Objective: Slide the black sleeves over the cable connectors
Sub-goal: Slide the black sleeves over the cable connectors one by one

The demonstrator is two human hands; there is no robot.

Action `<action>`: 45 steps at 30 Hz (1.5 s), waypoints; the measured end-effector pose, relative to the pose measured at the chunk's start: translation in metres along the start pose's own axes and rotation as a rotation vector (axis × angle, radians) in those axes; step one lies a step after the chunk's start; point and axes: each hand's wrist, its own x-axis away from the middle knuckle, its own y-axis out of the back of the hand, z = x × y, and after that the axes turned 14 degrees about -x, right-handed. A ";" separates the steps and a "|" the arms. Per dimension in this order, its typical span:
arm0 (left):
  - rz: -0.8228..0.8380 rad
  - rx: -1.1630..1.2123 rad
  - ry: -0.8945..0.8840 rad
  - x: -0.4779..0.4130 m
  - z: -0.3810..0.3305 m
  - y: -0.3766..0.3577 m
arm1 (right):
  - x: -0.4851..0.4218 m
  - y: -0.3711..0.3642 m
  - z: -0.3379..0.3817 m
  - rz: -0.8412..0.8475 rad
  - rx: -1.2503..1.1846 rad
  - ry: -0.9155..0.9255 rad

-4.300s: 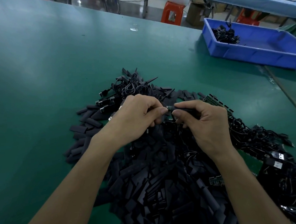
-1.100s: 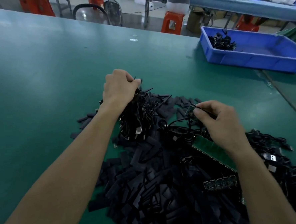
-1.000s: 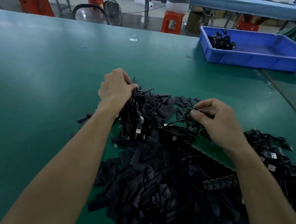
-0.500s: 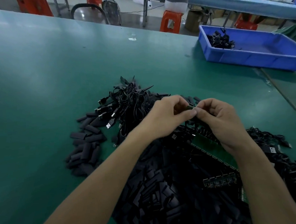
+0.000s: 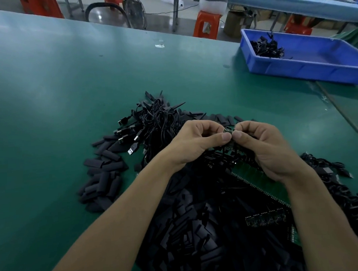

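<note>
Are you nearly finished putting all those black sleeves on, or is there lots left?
Lots left. Done: only a small clump of cables lies in the blue bin, maybe finished ones. In hand: the left hand and right hand pinch a small green board between them, with no sleeve showing on it. Left: a big heap of black sleeves and a tangle of USB cables on the table.

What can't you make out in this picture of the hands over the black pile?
Head view:
Small green piece: fingertips of left hand and right hand cover most of it.
Green board: partly under the right wrist.
Black tangle in the blue tray: too small.
Pile of sleeves: cut off by bottom edge.
</note>
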 end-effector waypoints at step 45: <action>-0.169 -0.493 0.094 0.052 -0.008 0.064 | 0.008 -0.086 -0.028 0.195 1.513 -0.020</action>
